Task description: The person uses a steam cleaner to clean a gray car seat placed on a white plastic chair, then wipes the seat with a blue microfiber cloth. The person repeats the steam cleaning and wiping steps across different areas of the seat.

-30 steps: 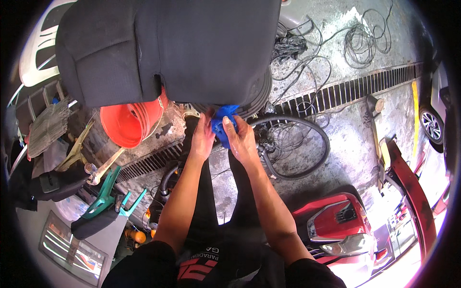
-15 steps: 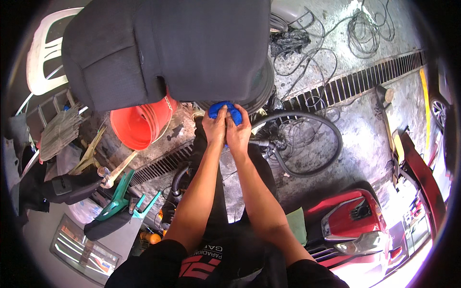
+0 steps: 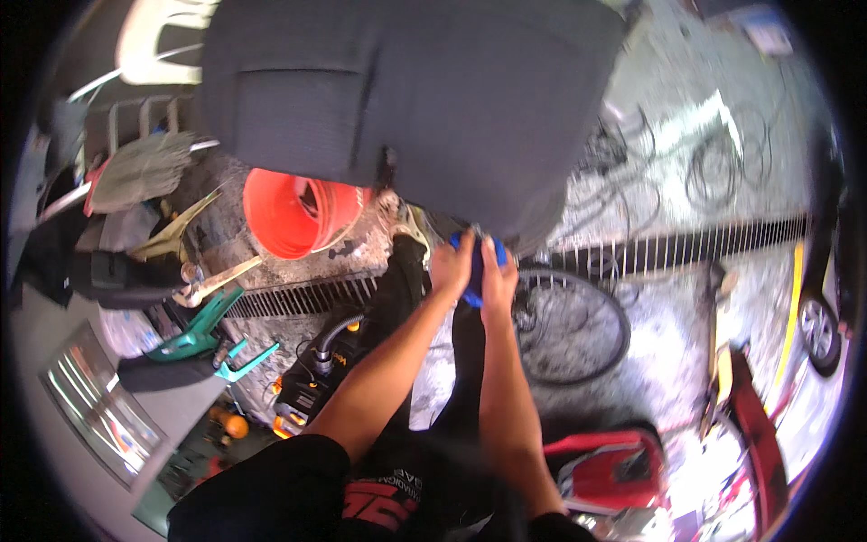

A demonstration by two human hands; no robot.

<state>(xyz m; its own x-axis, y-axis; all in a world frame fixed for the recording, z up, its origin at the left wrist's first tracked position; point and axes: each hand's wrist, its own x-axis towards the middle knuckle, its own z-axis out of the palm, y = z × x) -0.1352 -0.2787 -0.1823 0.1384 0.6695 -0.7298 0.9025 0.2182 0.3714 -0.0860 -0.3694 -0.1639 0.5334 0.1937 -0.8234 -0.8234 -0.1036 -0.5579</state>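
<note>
Both my hands grip a crumpled blue cloth (image 3: 474, 291), pressed between them with the thumbs on top. My left hand (image 3: 450, 268) closes on its left side, and my right hand (image 3: 499, 282) closes on its right side. Just beyond the hands is the lower edge of a large dark fabric car seat (image 3: 452, 108), which fills the upper middle of the view. The cloth is close to that edge; whether it touches the seat I cannot tell. My fingertips are mostly hidden behind the cloth.
A red bucket (image 3: 275, 217) stands left of my hands. A black hose (image 3: 623, 339) loops on the floor to the right, near a drain grate (image 3: 686, 248). A yellow-and-black machine (image 3: 339, 370) is by my left arm. Red car panels (image 3: 623, 470) lie lower right.
The view has shifted, and the seat and bucket appear further right. My hands, still around the blue cloth, show lower and further right, with the cloth more bunched between the palms.
</note>
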